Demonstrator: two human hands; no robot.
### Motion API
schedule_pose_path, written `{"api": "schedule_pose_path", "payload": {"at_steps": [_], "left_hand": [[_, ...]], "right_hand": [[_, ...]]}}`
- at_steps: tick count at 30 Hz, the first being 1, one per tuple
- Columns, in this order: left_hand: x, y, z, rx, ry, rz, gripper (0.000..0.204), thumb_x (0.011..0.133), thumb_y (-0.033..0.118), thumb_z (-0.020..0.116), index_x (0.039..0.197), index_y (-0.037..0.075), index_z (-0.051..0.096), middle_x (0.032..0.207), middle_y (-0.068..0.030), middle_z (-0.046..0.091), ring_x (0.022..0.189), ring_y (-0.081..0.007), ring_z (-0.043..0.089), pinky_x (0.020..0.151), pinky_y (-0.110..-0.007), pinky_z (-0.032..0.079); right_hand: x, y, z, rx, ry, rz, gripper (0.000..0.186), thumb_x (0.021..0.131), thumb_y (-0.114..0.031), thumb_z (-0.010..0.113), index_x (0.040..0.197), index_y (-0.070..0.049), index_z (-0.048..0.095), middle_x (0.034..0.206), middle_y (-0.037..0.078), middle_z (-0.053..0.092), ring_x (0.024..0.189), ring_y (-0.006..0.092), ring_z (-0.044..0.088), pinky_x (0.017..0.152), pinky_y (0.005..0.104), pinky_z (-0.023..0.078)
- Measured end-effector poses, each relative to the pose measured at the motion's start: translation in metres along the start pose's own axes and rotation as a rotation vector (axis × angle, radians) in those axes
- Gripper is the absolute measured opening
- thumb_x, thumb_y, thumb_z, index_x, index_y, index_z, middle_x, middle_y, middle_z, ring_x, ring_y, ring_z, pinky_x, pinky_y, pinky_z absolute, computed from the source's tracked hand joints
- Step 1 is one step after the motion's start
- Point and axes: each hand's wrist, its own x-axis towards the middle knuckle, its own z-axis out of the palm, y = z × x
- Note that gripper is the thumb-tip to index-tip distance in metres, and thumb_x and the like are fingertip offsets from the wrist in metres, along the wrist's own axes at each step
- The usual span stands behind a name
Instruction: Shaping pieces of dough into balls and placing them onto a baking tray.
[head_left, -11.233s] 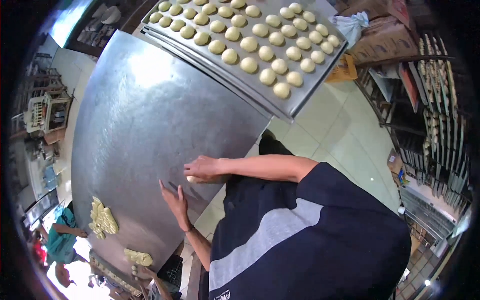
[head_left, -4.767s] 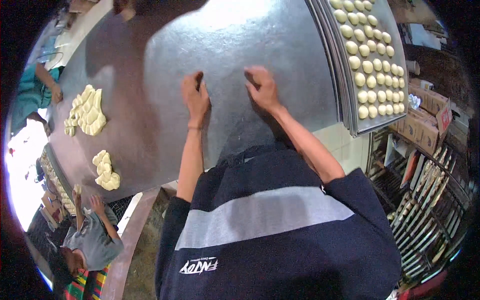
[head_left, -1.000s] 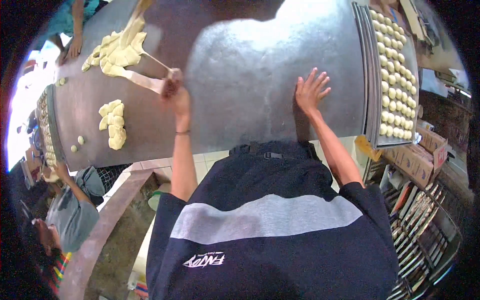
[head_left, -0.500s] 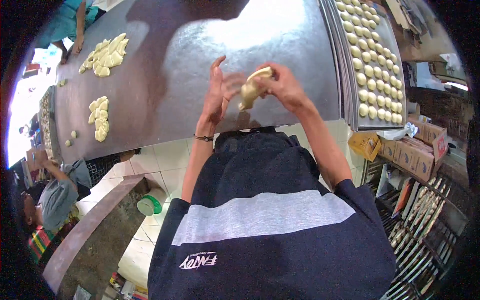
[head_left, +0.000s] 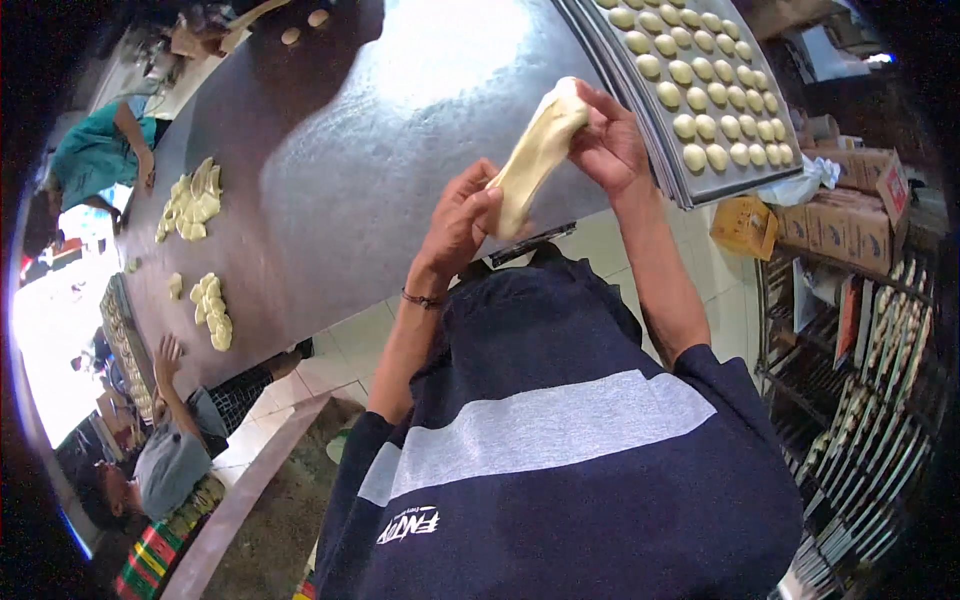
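Note:
A long strip of pale yellow dough (head_left: 540,155) is stretched between my hands above the near edge of the metal table (head_left: 350,200). My left hand (head_left: 462,222) is closed on its lower end, thumb and fingers pinching it. At the upper right end, my right hand (head_left: 610,145) grips the dough, its palm turned partly up. The dough's lower tip hangs past my left fingers and looks slightly blurred. Two heaps of cut dough pieces lie on the table's left part, a larger heap (head_left: 190,203) farther away and a smaller heap (head_left: 212,312) nearer.
To the right, a tray of round dough balls (head_left: 705,100) lies on stacked trays. Beyond it are a yellow container (head_left: 743,227), cardboard boxes (head_left: 835,215) and a rack of loaded trays (head_left: 870,380). Two people work at the left, one in a teal shirt (head_left: 95,155), one in grey (head_left: 172,450).
The dough has gone from a short folded piece in my right hand to a long strip held by both hands. My left hand has closed on it. The view has turned.

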Motion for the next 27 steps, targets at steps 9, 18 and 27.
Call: {"api": "schedule_pose_path", "payload": {"at_steps": [9, 18, 27], "left_hand": [[-0.035, 0.068, -0.011, 0.501, 0.211, 0.042, 0.020, 0.094, 0.016, 0.073, 0.105, 0.004, 0.062, 0.076, -0.0033, 0.064, 0.054, -0.0063, 0.052, 0.044, -0.024, 0.040], [-0.056, 0.123, -0.055, 0.583, 0.268, 0.113, 0.018, 0.090, 0.013, 0.079, 0.097, 0.000, 0.068, 0.074, -0.0022, 0.066, 0.055, -0.0052, 0.056, 0.042, -0.021, 0.042], [-0.102, 0.141, -0.142, 0.429, 0.573, 0.421, 0.022, 0.095, 0.015, 0.072, 0.109, 0.000, 0.065, 0.095, -0.0084, 0.068, 0.081, -0.0105, 0.066, 0.062, -0.022, 0.053]], "right_hand": [[-0.013, -0.063, -0.038, 0.434, -0.175, -0.218, 0.038, 0.091, -0.004, 0.071, 0.120, 0.007, 0.050, 0.112, 0.019, 0.056, 0.114, 0.0342, 0.054, 0.107, 0.0496, 0.044], [-0.009, -0.056, -0.041, 0.524, -0.216, -0.346, 0.032, 0.093, -0.007, 0.070, 0.115, 0.006, 0.051, 0.103, 0.015, 0.052, 0.105, 0.0295, 0.051, 0.104, 0.0489, 0.044], [-0.022, -0.110, -0.063, 0.707, -0.368, -0.513, 0.031, 0.089, -0.004, 0.072, 0.113, 0.003, 0.053, 0.105, 0.013, 0.055, 0.106, 0.0250, 0.053, 0.103, 0.0467, 0.045]]}}
